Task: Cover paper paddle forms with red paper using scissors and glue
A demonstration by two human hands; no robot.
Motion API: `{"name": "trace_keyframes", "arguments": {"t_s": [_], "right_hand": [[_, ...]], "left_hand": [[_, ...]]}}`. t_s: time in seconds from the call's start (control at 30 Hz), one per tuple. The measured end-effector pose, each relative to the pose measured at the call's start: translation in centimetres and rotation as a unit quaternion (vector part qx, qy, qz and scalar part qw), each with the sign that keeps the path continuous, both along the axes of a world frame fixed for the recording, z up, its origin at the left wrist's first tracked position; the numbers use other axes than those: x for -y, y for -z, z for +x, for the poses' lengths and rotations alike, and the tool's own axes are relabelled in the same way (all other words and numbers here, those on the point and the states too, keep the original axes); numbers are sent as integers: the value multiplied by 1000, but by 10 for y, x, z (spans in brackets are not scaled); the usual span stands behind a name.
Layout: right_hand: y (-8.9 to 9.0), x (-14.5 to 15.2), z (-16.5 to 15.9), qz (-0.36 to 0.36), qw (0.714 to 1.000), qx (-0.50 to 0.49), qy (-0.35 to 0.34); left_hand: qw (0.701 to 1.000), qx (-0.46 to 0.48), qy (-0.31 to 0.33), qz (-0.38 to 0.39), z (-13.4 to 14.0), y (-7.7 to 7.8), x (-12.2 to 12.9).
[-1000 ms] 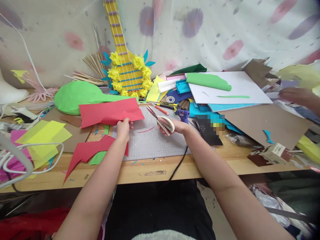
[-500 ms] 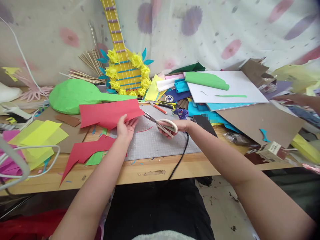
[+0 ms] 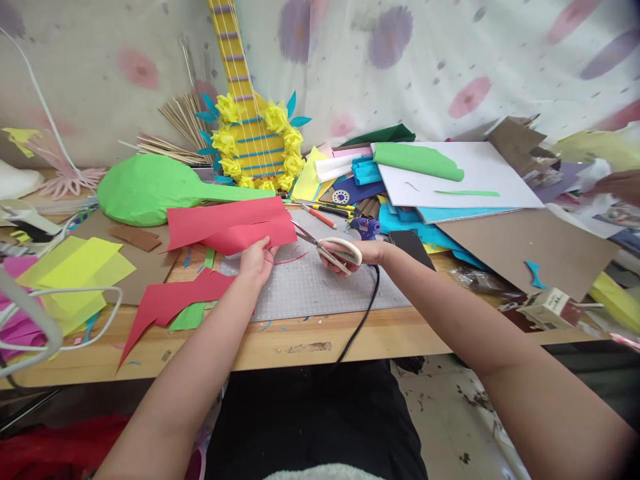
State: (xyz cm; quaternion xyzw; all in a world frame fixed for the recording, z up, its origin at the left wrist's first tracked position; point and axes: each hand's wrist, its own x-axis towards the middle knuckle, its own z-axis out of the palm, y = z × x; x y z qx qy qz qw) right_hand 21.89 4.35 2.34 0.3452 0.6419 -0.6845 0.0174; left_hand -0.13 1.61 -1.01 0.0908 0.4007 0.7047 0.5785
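My left hand (image 3: pixel 259 261) pinches the lower edge of a piece of red paper (image 3: pixel 220 220), thumb on top. The paper is raised over a grey cutting mat (image 3: pixel 310 293), and a line like a slit or crease runs along it, its lower part bulging toward me. In my right hand (image 3: pixel 367 252) are white-handled scissors (image 3: pixel 345 259), their blades slightly parted beside the paper's right edge. Whether the tips touch the paper I cannot tell. Another red paper scrap (image 3: pixel 175 300) lies left of my left wrist, over green paper (image 3: pixel 189 316).
Behind the mat lie a purple glue gun (image 3: pixel 367 228) and a craft knife (image 3: pixel 320 217). A green paper-covered shape (image 3: pixel 150 190) rests at left, a yellow guitar-shaped craft (image 3: pixel 255 147) stands behind. White board (image 3: pixel 460 187) and brown cardboard (image 3: pixel 540 247) occupy the right. A white cable (image 3: pixel 113 313) loops at left.
My left fingers have closed on the red paper's lower part, which has come forward and to the right. The scissors have shifted slightly right in the view, which itself moved a little.
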Motion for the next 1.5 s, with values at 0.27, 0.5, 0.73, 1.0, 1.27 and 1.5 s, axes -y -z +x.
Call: {"name": "trace_keyframes", "arguments": {"t_s": [0.27,0.5,0.73,1.0,1.27,1.5], "right_hand": [[6,3,-9,15,1000,-12,11],[8,3,-12,-4,1000,-19,15],[8,3,-18,7,1000,-12,25],[6,3,-19,14,999,0,30],[3,3,-16,19,999,5,32],[3,2,-14,41,999,-3,18]], "left_hand": [[1000,25,10,-4,4,-4,1],[1000,10,7,5,4,-3,1],[1000,30,-1,0,3,0,0],[1000,26,-4,6,3,0,0],[999,50,-13,6,2,2,0],[998,64,-27,-10,5,-3,2]]}}
